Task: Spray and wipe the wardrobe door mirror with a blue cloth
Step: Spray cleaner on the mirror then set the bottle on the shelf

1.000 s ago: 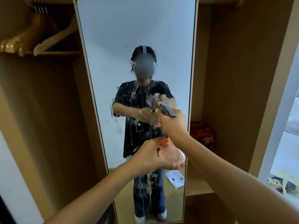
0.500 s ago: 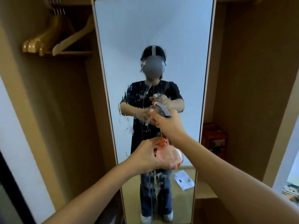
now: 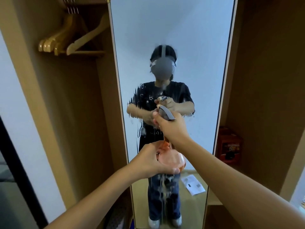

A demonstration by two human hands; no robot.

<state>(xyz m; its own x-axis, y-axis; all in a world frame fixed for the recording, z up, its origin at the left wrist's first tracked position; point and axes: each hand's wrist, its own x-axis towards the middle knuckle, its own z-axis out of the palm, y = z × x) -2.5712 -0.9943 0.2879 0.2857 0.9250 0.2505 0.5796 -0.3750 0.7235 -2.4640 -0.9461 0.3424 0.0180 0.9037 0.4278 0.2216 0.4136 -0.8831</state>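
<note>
My right hand (image 3: pixel 171 128) grips the spray bottle's (image 3: pixel 171 158) grey head, fingers clamped. My left hand (image 3: pixel 151 160) cups its pink base, facing the streaked mirror (image 3: pixel 198 47).

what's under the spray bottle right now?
The left hand cups the spray bottle from below; beneath it the mirror shows streaks running down. The bottle's base is covered by fingers.

Spray bottle (image 3: pixel 171 158) before wet mirror (image 3: pixel 171 47)
</note>
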